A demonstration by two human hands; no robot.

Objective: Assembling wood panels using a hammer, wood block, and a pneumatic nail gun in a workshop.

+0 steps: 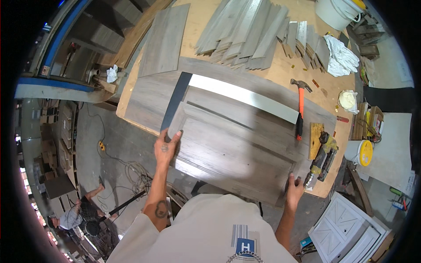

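A grey wood-grain cabinet door panel (228, 153) with a grooved border lies at the near side of the table, its near edge overhanging toward me. My left hand (165, 147) grips its left edge, thumb on top and fingers at the side. At the near right corner my right hand (294, 188) closes on the panel's edge. A large square (245, 97) lies along the panel's far and left sides, with a dark arm on the left and a bright metal arm along the far side. The left fingertips are next to the dark arm's near end.
Right of the panel lie a claw hammer (301, 103) with an orange handle, a wooden block (316, 141) and a yellow-black power tool (322, 160). Grey strips (245, 33) are piled at the back near a white cloth (341, 55). A fan (92, 228) and a person (72, 218) are lower left.
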